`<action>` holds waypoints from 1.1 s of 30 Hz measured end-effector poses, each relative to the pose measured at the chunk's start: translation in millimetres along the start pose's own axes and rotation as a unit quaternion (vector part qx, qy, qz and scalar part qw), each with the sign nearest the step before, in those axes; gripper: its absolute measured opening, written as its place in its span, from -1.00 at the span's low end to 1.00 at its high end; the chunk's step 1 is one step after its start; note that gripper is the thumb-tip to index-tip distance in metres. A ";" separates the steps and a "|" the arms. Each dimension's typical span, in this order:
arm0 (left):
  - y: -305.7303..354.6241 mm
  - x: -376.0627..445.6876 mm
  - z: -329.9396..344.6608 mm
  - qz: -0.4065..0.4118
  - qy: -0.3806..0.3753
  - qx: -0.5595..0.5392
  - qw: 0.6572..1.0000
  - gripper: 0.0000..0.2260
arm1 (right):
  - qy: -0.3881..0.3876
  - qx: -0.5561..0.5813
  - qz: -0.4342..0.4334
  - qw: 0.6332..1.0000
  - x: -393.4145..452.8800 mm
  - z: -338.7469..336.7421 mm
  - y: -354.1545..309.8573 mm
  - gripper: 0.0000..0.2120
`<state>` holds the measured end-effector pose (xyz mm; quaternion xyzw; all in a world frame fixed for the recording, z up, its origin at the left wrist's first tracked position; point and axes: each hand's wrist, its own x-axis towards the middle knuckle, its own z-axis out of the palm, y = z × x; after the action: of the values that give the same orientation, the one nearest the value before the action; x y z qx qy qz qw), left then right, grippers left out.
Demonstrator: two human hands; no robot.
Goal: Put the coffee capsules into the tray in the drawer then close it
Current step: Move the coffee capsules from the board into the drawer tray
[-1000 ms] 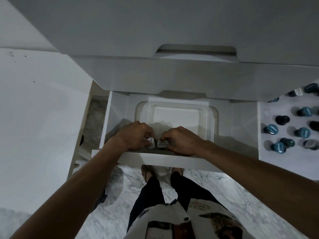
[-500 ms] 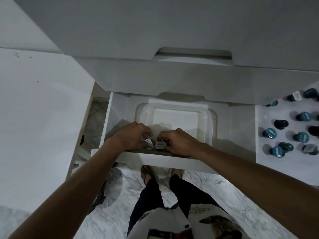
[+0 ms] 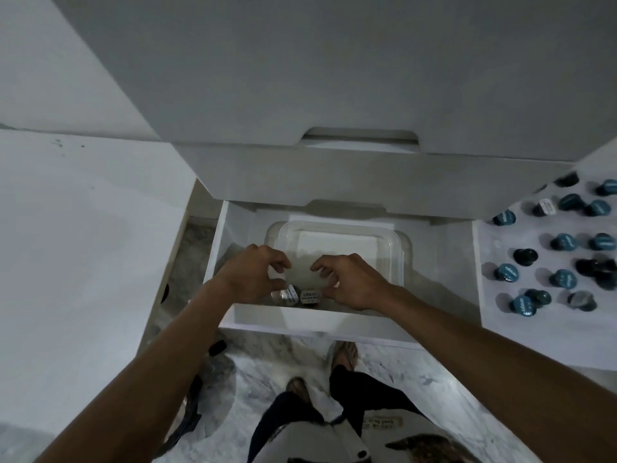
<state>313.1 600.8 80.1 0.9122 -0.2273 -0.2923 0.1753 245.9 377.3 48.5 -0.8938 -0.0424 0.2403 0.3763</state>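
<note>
Open white drawer (image 3: 334, 320) w/ clear tray (image 3: 399, 238). Two capsules (image 3: 309, 296) lie at tray's near edge. Left hand (image 3: 248, 277) & right hand (image 3: 350, 282) hover just above, fingers loosely curled, holding nothing.

looked like a home kitchen

white flat-front cabinets (image 3: 300, 78) with cut-out handles, a pulled-out drawer (image 3: 300, 320) over a grey marble floor (image 3: 267, 369), and coffee capsules (image 3: 564, 242) scattered on the white counter (image 3: 534, 335). sandalled feet (image 3: 345, 352) too, so pretty domestic.
</note>
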 end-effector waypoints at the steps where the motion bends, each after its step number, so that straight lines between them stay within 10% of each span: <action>1: 1.9 -3.6 -4.0 -0.001 0.023 -0.015 1.000 -0.66 | 0.021 0.015 0.003 1.000 -4.7 -4.2 -4.3 -0.55; 17: 158.2 -43.8 2.5 0.159 0.160 -0.129 0.966 -0.80 | 0.368 0.167 0.045 0.914 -181.7 -43.2 -33.0 -0.68; 25: 309.4 -24.5 42.8 0.242 0.172 -0.138 0.945 -0.80 | 0.445 0.137 0.098 0.879 -294.1 -110.4 73.5 -0.77; 33: 422.8 42.1 151.7 0.161 0.209 -0.160 0.951 -0.81 | 0.431 0.092 0.168 0.881 -347.3 -167.5 239.9 -0.82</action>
<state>118.6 197.5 136.0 0.8643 -0.2794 -0.0952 0.4072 -8.0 7.9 121.1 -0.8639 0.2978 -0.1065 0.3920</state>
